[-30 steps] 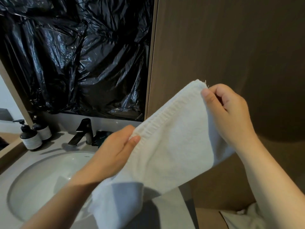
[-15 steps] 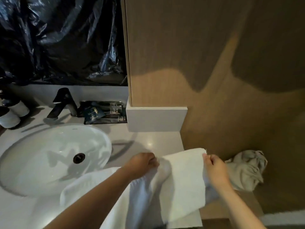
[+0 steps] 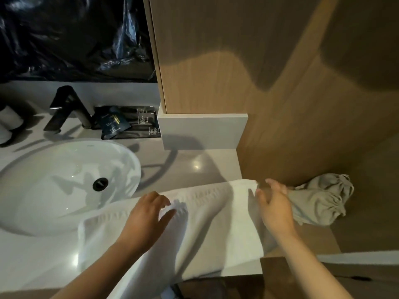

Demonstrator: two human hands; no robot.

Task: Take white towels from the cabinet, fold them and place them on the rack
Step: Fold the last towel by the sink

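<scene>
In the head view, the white towel lies spread on the grey countertop, directly under and between both hands. Its long axis runs crosswise, from well out to the left of the left hand to the right hand. Its near part hangs over the counter's front edge towards the person.

The left hand is over the towel's middle with fingers loosely spread and pinching nothing. It appears to rest lightly on the cloth, though blur makes contact uncertain. The right hand is also spread, fingers straight, at the towel's far right corner. Whether it touches that corner cannot be told.

Just beyond the right hand sits a crumpled grey cloth bag on a lower wooden ledge. The sink lies to the left of the left hand, with a black tap beyond it.

The towel looks laid out but not yet folded. Since its length runs hand to hand, the likely fold brings one end across to the other. The right hand is nearer an end, while the left end lies well out from the left hand. No rack is in view.
</scene>
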